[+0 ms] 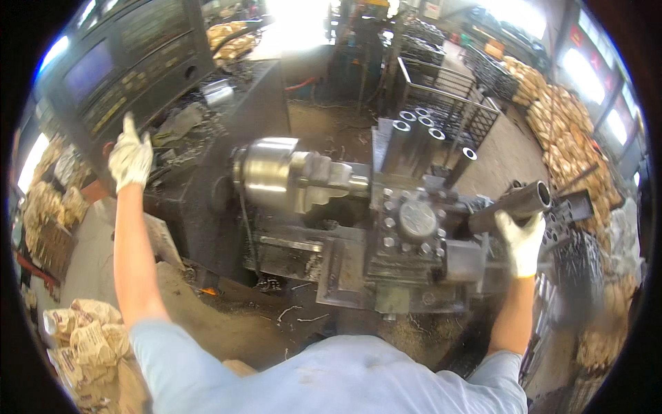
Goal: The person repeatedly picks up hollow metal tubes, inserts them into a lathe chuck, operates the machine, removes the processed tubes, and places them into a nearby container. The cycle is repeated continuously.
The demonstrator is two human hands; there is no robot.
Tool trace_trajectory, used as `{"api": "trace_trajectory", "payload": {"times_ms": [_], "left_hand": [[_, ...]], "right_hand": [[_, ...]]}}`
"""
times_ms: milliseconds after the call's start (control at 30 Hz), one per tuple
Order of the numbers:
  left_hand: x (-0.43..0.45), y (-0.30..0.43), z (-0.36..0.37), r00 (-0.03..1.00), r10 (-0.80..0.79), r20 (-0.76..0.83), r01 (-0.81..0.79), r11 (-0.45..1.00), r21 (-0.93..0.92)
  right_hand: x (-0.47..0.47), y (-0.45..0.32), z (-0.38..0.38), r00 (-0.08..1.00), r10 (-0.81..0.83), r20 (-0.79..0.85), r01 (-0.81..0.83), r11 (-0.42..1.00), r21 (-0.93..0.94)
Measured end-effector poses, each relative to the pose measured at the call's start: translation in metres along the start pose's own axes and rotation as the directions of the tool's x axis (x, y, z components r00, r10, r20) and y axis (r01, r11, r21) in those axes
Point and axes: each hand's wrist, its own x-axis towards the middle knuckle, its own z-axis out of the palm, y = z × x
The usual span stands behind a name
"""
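At the left, my gloved left hand (131,159) reaches up with the index finger extended. Its fingertip overlaps the lower edge of a machine control panel (150,64); whether it touches a button cannot be seen. It holds nothing. On the right, my gloved right hand (520,243) grips a dark metal tube (509,203), tilted with its open end up and to the right. Between the hands is a lathe with a shiny chuck (266,168), whose jaws (320,173) meet a short bright metal piece (358,183). The tool turret (417,220) stands right of the chuck.
Several upright metal tubes (398,142) stand behind the turret. A wire-mesh cage (450,85) is farther back. Stacked tubes (561,222) lie right of my right hand. Brown paper sacks (95,341) sit at lower left, and wrapped bundles (563,124) line the right side. Metal shavings (289,313) lie below the lathe.
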Motion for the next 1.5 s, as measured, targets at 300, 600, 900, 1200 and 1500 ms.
{"api": "trace_trajectory", "payload": {"times_ms": [300,600,900,1200,1500], "left_hand": [[-0.375,0.044,-0.020,0.976,0.206,0.065,-0.097,0.687,-0.721],[-0.870,-0.166,0.035,-0.044,-0.006,0.999,0.114,0.993,0.011],[-1.015,-0.156,-0.070,-0.083,-0.613,0.786,0.996,-0.079,0.043],[-1.140,-0.168,-0.194,-0.327,-0.763,0.557,0.922,-0.388,0.010],[-1.295,-0.013,-0.294,-0.891,-0.447,0.080,0.300,-0.711,-0.637]], "right_hand": [[-0.076,-0.021,-0.007,0.810,-0.191,0.554,-0.182,0.817,0.547],[-0.128,-0.010,0.058,0.361,-0.280,0.889,-0.389,0.822,0.417],[-0.238,-0.118,0.146,0.016,-0.562,0.827,0.254,0.802,0.540],[-0.484,-0.291,0.174,-0.625,-0.641,0.446,0.157,0.457,0.876],[-0.689,-0.418,0.114,-0.830,-0.498,-0.249,-0.359,0.136,0.924]]}}
